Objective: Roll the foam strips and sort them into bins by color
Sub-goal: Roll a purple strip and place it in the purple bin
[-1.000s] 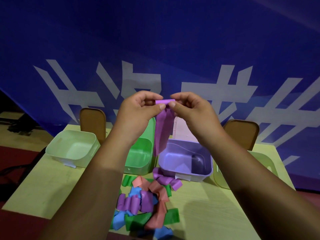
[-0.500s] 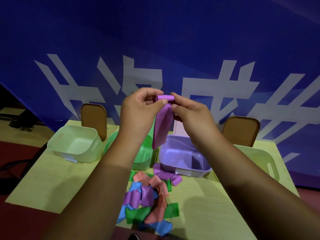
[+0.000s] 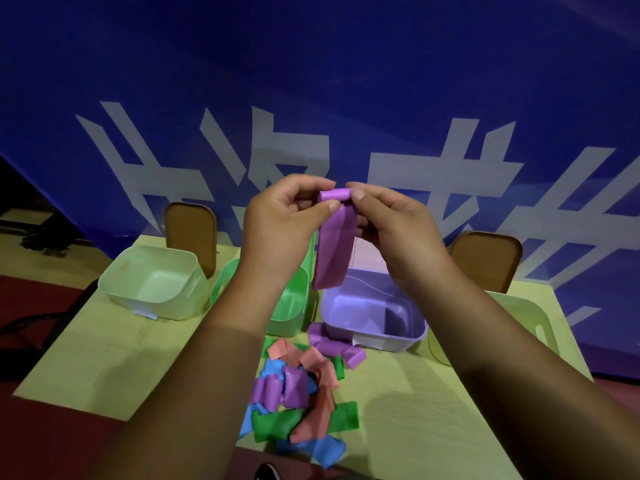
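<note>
A purple foam strip (image 3: 333,251) hangs in the air above the bins, its top end curled into a small roll. My left hand (image 3: 284,223) pinches the roll from the left and my right hand (image 3: 391,226) pinches it from the right. Straight below the strip's loose end stands the purple bin (image 3: 408,336). The green bin (image 3: 294,306) is to its left, partly hidden by my left forearm. A heap of purple, pink, green and blue foam strips (image 3: 301,393) lies on the table in front of the bins.
A pale green bin (image 3: 152,285) stands at the left of the yellow table (image 3: 104,358), and another pale bin (image 3: 530,320) at the right, behind my right forearm. Two brown lids (image 3: 190,230) lean against the blue banner behind the bins.
The roll at the strip's top has grown thicker and the hanging part has become shorter. Both hands stay at the same height above the bins.
</note>
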The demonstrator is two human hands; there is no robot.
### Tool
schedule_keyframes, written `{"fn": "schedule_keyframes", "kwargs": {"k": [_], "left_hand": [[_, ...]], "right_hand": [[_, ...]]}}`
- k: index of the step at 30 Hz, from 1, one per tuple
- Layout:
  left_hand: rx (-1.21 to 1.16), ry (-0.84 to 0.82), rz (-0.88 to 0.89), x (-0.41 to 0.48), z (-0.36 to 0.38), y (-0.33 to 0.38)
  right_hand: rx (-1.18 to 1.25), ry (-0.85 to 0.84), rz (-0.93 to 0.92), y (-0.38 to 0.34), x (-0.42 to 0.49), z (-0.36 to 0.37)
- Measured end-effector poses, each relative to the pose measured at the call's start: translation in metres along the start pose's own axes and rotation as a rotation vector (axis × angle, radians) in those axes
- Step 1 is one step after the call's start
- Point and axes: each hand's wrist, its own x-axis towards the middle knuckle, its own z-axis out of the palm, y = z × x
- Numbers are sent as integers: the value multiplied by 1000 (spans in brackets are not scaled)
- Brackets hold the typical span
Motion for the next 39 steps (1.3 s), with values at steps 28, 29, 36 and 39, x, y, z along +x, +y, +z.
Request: {"fn": "schedule_keyframes", "kwargs": {"k": [28, 29, 36, 39], "left_hand": [[-93, -67, -95, 5, -14, 5], [-92, -67, -98, 4, -14, 5], [-61, -63, -98, -1, -14, 10], [-48, -70, -108, -1, -15, 9]], "right_hand": [[-34, -23, -95, -2, 5, 3], [-54, -15, -101, -3, 5, 4], [-176, -6, -155, -8, -3, 1], [-220, -12, -165, -8, -4, -1]]}}
